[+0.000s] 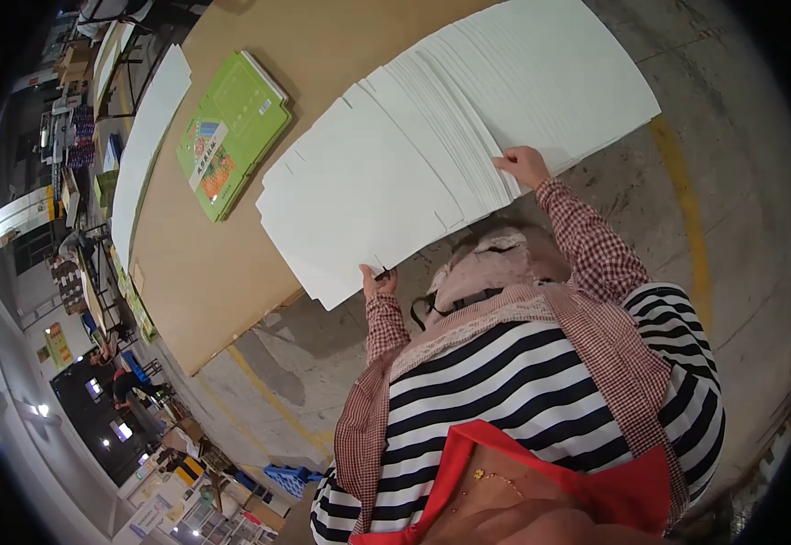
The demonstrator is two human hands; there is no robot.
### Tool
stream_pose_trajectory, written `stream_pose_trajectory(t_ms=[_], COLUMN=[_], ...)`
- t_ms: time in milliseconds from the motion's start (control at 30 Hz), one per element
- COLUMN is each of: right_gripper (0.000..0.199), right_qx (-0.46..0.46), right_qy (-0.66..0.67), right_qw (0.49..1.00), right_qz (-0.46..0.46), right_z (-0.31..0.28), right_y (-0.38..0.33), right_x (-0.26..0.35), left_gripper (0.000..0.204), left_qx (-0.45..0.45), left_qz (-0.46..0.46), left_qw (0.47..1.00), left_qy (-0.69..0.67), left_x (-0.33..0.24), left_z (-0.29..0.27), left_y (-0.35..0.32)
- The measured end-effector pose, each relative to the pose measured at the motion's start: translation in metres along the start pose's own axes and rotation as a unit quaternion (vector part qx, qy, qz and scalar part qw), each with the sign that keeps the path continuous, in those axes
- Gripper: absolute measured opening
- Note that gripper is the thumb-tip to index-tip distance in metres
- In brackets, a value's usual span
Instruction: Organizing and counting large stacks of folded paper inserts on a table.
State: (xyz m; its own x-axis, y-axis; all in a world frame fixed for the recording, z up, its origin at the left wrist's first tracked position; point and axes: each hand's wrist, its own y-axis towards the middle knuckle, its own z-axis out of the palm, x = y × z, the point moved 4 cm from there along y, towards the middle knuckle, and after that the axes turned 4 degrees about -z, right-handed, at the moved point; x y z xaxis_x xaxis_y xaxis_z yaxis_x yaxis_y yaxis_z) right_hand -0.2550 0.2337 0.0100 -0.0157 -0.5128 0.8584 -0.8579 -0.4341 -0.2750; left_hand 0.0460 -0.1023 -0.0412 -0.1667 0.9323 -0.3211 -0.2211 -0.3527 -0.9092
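**Two hands on a fanned stack of white cardboard sheets**

Nearest to the camera is the person's own body, in a black and white striped top with a red edge, and over the arms a red checked sleeve (pixel 595 241). Both forearms go up from here toward the table.

The left hand (pixel 378 281) is at the near corner of the white flat cardboard sheets (pixel 386 182). Its fingers are closed on the edge of the lowest sheets, so it is pinching them at the corner. The right hand (pixel 523 164) lies on the near long edge of the same sheets, further along. The fingers press flat on the top of the stack; whether the thumb goes under the edge, I cannot tell.

The sheets are die-cut blanks with small notches, spread like a fan so that many edges show as thin lines. They lie on a large brown table (pixel 204 263) and their near part hangs over the table edge above the grey concrete floor (pixel 741 182), which has a yellow line.

Farther on the table, just beside the sheets, lies a green printed flat carton (pixel 232 127). Beyond it, at the far edge, is a long white strip of board (pixel 145 136)
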Motion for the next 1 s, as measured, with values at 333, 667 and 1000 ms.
stream_pose_trajectory(t_ms=[333,667,1000], right_gripper=[0.037,0.038,0.028], right_qx=[-0.093,-0.181,-0.245], right_qy=[-0.036,0.032,0.010], right_qw=[0.994,0.977,0.963], right_qz=[0.047,0.109,0.112], right_z=[-0.003,0.012,0.019], right_y=[-0.023,-0.028,-0.038], right_x=[-0.001,0.013,0.001], left_gripper=[0.039,0.054,0.048], left_qx=[-0.055,0.240,0.217], left_qz=[0.506,0.645,0.509], left_qw=[0.724,0.226,0.205], left_qy=[0.466,0.689,0.807], left_x=[-0.067,-0.006,0.015], left_z=[0.027,0.396,0.439], left_y=[-0.066,0.035,0.075])
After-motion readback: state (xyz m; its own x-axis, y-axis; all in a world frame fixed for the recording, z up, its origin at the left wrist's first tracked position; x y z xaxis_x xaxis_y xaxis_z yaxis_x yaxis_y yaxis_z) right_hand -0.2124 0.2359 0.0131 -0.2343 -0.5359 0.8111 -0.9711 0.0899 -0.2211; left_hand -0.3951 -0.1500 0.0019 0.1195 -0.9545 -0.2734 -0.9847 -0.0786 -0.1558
